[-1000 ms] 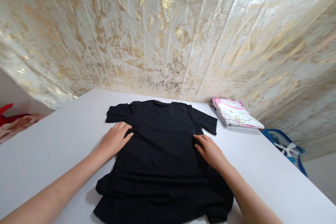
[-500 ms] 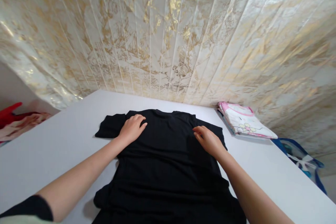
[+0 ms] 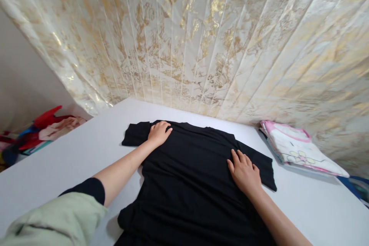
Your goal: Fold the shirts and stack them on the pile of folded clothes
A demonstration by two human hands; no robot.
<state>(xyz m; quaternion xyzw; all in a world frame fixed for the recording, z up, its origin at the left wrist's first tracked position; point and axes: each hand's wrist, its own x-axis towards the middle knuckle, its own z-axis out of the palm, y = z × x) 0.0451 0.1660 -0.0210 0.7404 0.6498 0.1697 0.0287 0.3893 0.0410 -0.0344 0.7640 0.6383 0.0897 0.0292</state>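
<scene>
The left hand (image 3: 159,134) is laid with fingers loosely extended near one shoulder of the black shirt (image 3: 187,177); the right hand (image 3: 245,171) is spread, fingers parted, by the opposite sleeve. Nothing is gripped by either. The shirt is laid out on the white table (image 3: 95,150), its lower end cut off by the frame. Beyond the right sleeve, the far corner is taken up by folded clothes (image 3: 302,155), with a blue item (image 3: 356,186) partly hidden past them. The far edge is bordered by a gold-patterned curtain (image 3: 184,54); heaped fabrics (image 3: 62,127) are seen beyond the left edge.
</scene>
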